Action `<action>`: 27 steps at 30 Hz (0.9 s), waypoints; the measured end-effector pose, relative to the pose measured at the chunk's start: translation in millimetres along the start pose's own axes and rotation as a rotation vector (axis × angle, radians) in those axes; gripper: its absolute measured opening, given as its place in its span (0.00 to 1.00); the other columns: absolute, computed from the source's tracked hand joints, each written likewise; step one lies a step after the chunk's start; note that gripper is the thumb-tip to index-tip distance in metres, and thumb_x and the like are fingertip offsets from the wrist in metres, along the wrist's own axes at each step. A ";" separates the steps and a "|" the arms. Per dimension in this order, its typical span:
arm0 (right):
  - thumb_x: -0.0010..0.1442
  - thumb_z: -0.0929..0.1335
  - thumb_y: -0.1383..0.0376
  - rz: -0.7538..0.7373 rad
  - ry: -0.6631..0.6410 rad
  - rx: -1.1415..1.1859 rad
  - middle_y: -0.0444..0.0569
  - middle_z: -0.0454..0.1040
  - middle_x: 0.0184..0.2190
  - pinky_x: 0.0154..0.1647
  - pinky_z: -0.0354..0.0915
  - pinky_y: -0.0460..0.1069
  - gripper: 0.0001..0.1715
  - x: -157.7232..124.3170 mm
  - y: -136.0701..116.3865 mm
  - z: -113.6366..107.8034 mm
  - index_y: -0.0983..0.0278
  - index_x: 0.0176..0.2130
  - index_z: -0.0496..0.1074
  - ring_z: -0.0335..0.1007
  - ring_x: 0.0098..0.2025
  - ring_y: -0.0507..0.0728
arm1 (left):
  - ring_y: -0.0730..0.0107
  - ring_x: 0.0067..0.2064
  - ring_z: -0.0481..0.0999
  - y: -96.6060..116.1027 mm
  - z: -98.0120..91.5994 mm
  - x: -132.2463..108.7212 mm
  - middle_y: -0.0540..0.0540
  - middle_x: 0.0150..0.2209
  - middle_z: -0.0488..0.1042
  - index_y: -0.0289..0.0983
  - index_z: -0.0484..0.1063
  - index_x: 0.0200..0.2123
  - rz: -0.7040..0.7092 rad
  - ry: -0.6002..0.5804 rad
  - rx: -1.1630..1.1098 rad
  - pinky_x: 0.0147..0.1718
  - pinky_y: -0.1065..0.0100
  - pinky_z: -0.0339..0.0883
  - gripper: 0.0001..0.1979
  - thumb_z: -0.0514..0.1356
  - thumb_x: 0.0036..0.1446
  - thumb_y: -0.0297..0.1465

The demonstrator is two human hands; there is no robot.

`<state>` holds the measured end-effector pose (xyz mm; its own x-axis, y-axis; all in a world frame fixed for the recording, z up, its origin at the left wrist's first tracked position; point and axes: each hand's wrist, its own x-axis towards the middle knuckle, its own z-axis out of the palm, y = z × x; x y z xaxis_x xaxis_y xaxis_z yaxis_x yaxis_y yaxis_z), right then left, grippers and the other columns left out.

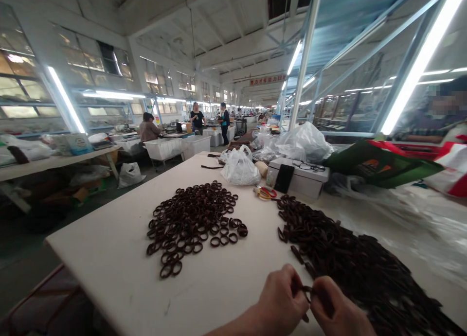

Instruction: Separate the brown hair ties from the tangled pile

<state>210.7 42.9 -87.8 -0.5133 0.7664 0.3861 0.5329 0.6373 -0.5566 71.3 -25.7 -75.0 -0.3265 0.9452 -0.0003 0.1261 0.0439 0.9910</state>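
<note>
1. A loop (pixel 307 289) is pinched by the left hand (pixel 282 299) and the right hand (pixel 337 309), the fingers of both closed on it, above the near right of the table (pixel 120 258)
2. The loop is dark brown and narrow; much of it is covered by the fingers, so its full shape cannot be told
3. Right of the hands, a long heap of bands (pixel 350 256) is spread, dark and seemingly flattened; these can be judged as what is left
4. Farther left, a pile of rings (pixel 197 214) is gathered, rounded open, some overlapping, some lying singly along its near edge; these can be judged as done
5. By the two piles, the work seems well begun, with much remaining
6. At the far side, pliers (pixel 266 193) and a phone (pixel 284 178) are left unheld
</note>
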 end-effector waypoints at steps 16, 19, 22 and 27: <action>0.57 0.62 0.59 0.065 -0.158 0.295 0.45 0.71 0.26 0.29 0.63 0.47 0.10 5.6 -21.8 -13.3 0.63 0.34 0.66 0.68 0.27 0.54 | 0.75 0.19 0.71 4.3 -13.7 6.0 0.54 0.21 0.70 0.37 0.68 0.33 0.089 0.014 0.256 0.19 0.76 0.60 0.08 0.54 0.48 0.23; 0.57 0.63 0.58 0.108 -0.129 0.349 0.45 0.72 0.29 0.28 0.65 0.47 0.16 8.9 -13.8 -15.7 0.64 0.43 0.67 0.68 0.27 0.53 | 0.75 0.19 0.70 9.0 -41.6 14.9 0.55 0.21 0.70 0.37 0.68 0.35 0.096 0.130 0.270 0.21 0.75 0.61 0.08 0.54 0.50 0.25; 0.60 0.63 0.61 0.021 -0.098 0.196 0.47 0.74 0.33 0.33 0.67 0.48 0.16 10.7 -5.8 -21.2 0.63 0.46 0.70 0.70 0.30 0.53 | 0.73 0.21 0.71 17.5 -83.4 27.1 0.54 0.22 0.71 0.36 0.67 0.43 0.118 0.406 0.337 0.26 0.72 0.64 0.12 0.58 0.54 0.31; 0.61 0.61 0.70 -0.375 -0.158 -0.086 0.49 0.73 0.48 0.49 0.66 0.53 0.19 8.3 -7.4 -14.1 0.58 0.48 0.73 0.69 0.48 0.58 | 0.72 0.24 0.72 27.2 -117.6 31.8 0.55 0.23 0.70 0.35 0.65 0.50 0.199 0.623 0.365 0.32 0.70 0.65 0.22 0.60 0.56 0.39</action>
<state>211.9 45.7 -70.0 -0.7762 0.4625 0.4285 0.3405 0.8795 -0.3326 -45.8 -32.5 -32.4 -0.7216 0.5929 0.3574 0.5053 0.0982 0.8573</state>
